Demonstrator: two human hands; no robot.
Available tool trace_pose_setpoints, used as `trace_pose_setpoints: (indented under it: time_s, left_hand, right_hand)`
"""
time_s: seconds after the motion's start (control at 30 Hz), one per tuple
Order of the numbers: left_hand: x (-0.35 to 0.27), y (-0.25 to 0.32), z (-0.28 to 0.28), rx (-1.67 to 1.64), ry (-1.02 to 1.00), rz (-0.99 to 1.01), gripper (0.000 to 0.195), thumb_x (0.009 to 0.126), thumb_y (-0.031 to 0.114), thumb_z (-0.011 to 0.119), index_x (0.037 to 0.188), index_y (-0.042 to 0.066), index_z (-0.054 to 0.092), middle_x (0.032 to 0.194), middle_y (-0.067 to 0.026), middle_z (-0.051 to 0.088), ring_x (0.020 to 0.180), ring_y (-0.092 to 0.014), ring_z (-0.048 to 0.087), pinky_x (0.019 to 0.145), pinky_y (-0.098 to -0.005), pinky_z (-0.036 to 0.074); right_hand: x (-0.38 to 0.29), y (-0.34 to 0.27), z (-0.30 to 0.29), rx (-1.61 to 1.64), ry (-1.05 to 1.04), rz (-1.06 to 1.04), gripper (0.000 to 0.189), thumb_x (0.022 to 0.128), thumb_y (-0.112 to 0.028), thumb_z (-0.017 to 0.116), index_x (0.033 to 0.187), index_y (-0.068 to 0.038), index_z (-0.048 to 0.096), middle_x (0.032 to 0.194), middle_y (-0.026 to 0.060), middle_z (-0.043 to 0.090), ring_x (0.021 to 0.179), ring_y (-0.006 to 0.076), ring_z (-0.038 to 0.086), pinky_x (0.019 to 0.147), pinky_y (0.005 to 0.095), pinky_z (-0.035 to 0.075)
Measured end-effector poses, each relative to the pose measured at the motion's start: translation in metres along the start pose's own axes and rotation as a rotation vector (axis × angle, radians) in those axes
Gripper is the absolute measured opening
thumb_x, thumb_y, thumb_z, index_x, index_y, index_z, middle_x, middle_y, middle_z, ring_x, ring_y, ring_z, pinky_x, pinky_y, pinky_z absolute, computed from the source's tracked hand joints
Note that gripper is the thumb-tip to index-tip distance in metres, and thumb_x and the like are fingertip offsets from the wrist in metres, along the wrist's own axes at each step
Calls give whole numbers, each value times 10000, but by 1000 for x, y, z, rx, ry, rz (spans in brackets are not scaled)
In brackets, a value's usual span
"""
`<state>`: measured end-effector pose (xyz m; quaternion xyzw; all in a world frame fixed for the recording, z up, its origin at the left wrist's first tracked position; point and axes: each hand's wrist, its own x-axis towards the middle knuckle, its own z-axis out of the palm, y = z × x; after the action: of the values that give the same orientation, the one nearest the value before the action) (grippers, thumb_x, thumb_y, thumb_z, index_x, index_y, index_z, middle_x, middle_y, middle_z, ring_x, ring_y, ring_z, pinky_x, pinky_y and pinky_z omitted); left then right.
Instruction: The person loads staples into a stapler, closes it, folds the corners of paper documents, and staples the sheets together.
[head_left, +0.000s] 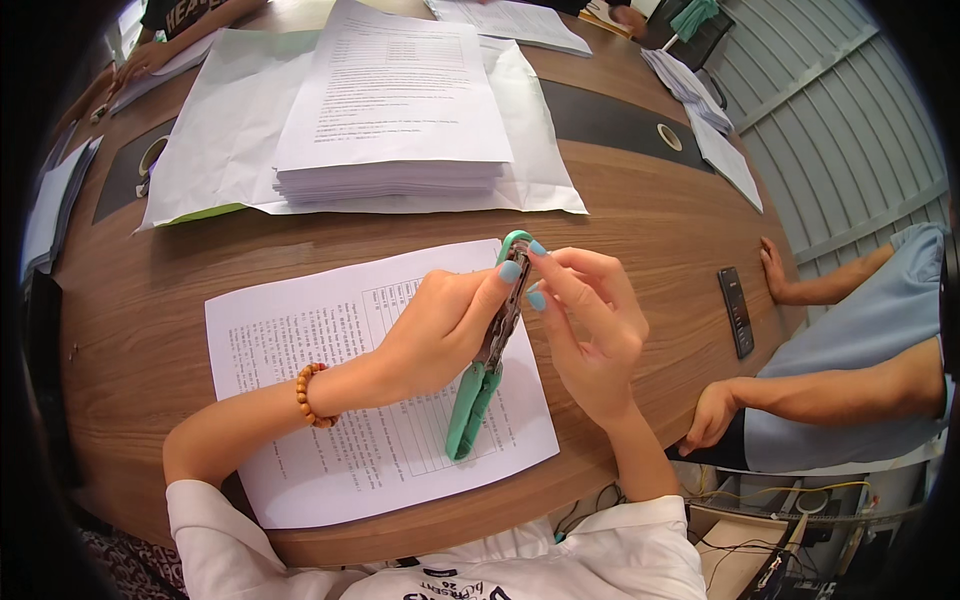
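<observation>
My left hand grips a green stapler by its middle, with the thumb lying along the metal part. The stapler is swung wide, its metal inside showing. My right hand is beside the stapler's upper end, the index fingertip touching it there. Thumb and index finger are apart, and I see nothing held between them. Under both the left hand and the stapler lies a printed paper document with a table on it.
A tall stack of printed sheets stands on white wrapping paper ahead. At the right are a phone and a seated person's arms. More papers lie along the far right edge. Tape rolls rest on the dark inlay.
</observation>
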<state>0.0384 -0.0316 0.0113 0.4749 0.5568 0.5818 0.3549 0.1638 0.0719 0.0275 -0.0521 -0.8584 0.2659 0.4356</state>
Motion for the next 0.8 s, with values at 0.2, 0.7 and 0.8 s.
trace_pose_setpoints:
  time_s: [0.2, 0.7, 0.8]
  left_hand:
    - [-1, -1, 3, 29, 27, 24, 489, 1005, 293, 316, 712, -34, 531, 492, -56, 466, 423, -129, 421, 425, -288, 361]
    - [1, -6, -2, 191, 50, 66, 439, 1001, 247, 317, 752, -24, 556, 509, -81, 488, 415, -175, 463, 426, -311, 386]
    - [3, -10, -1, 146, 59, 36, 454, 1003, 256, 312, 728, -26, 538, 515, -80, 482, 425, -171, 456, 431, -311, 381]
  right_hand:
    - [-5, 0, 5, -144, 17, -151, 306, 736, 72, 671, 1027, -23, 670, 1002, 105, 610, 713, 159, 636, 575, 242, 548]
    - [-9, -2, 12, 178, -79, 174, 170, 761, 78, 619, 904, -3, 574, 981, 74, 533, 710, 152, 577, 565, 245, 509]
    - [-8, -3, 13, 252, -72, 170, 187, 733, 73, 652, 881, 0, 563, 994, 78, 518, 726, 150, 565, 583, 248, 496]
